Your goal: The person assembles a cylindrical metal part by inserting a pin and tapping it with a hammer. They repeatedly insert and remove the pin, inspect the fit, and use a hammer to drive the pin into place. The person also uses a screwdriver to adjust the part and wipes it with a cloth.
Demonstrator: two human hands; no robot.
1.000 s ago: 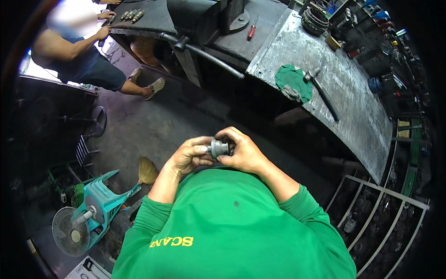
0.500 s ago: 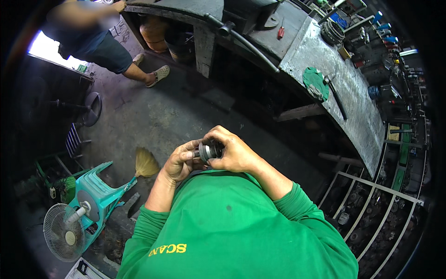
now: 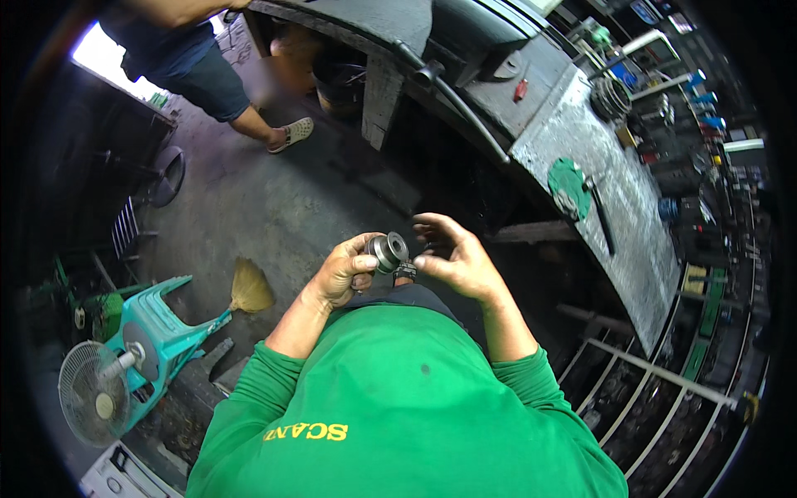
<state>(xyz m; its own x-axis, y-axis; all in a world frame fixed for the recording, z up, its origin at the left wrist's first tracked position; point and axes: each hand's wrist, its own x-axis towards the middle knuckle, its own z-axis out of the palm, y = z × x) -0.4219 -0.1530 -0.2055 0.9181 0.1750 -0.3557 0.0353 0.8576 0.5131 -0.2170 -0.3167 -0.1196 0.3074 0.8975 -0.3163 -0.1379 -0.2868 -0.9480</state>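
A round, grooved metal part with a hole in its end face is in my left hand. My fingers and thumb wrap round its left side, and the holed end points up and to the right. Close by on the right, my right hand is apart from the part, its fingers spread and curved with nothing seen between them. Both hands are in front of my waist, above the dark floor.
A metal-topped workbench on the right bears a hammer and a green cloth. A vise handle juts out ahead. Left are a broom, a teal stool and a fan. Another person stands far left.
My right hand has let go of the metal part and drawn away to the right. The left hand keeps the part, now turned so its holed end shows.
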